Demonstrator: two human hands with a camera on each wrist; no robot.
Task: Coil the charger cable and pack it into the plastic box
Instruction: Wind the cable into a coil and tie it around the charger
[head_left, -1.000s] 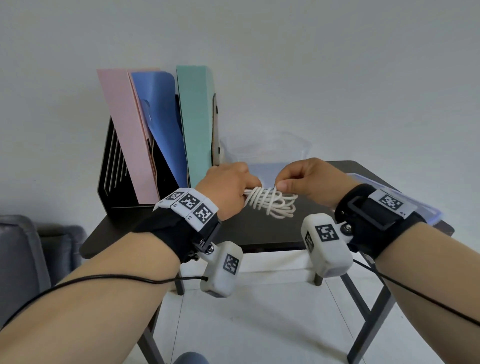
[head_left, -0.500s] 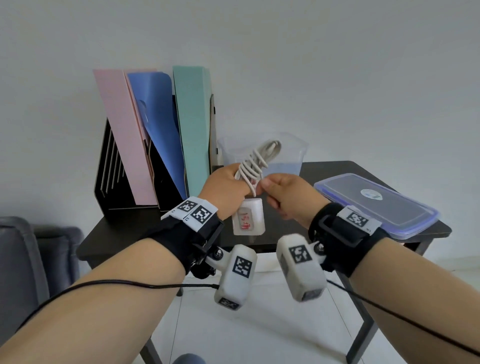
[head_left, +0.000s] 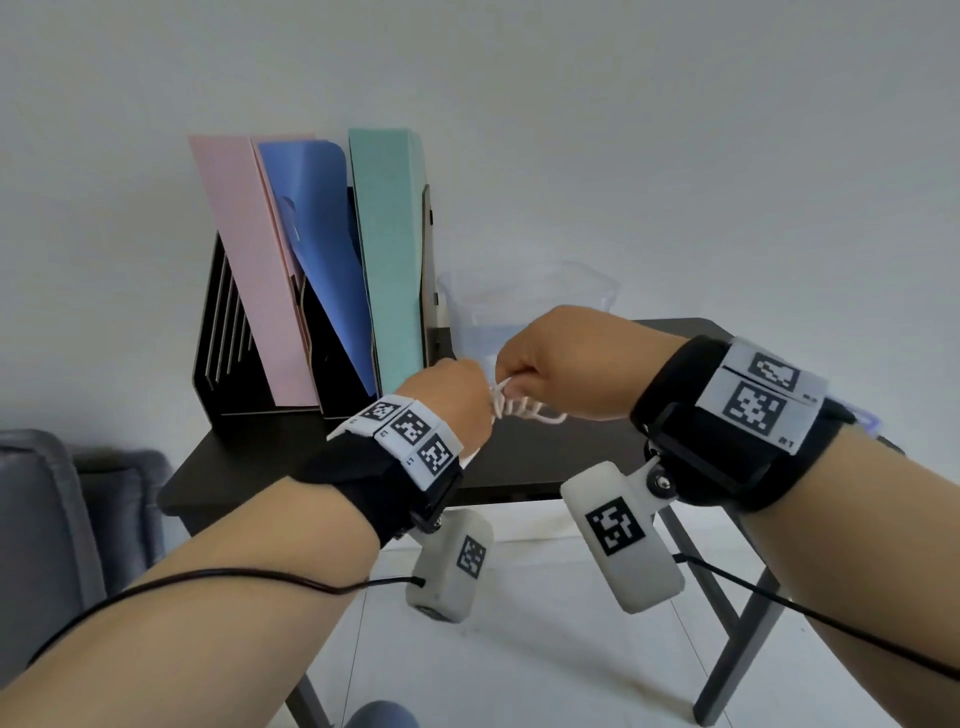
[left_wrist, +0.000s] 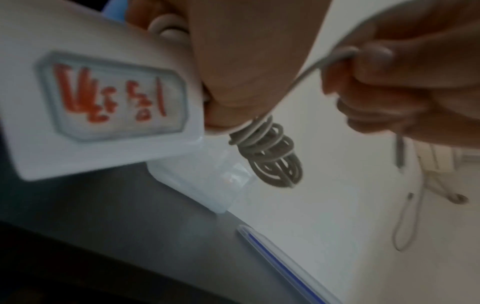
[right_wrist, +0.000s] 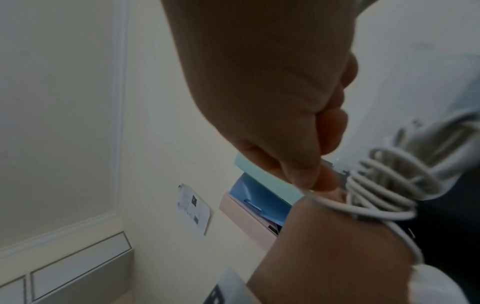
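Note:
The white charger cable (head_left: 525, 411) is bundled in several loops between my two hands, above the front of the black table (head_left: 291, 457). My left hand (head_left: 467, 397) grips the bundle at one end, and the white charger adapter (left_wrist: 103, 102) with red writing sits under its palm. The coil (left_wrist: 272, 158) sticks out past the fist. My right hand (head_left: 511, 385) pinches the loose cable strand (left_wrist: 335, 56) between thumb and finger, right beside the bundle (right_wrist: 384, 185). The clear plastic box (head_left: 530, 304) stands open behind the hands.
A black file rack (head_left: 223, 332) with pink, blue and green folders stands at the table's back left. The box's blue-rimmed lid (left_wrist: 285, 269) lies on the table's right side, mostly hidden behind my right wrist in the head view. A grey sofa (head_left: 47, 519) is at the left.
Half a second ago the bundle pointed up with the adapter hanging below my left hand. Now the bundle lies sideways, and my right hand has come up over it with the loose strand.

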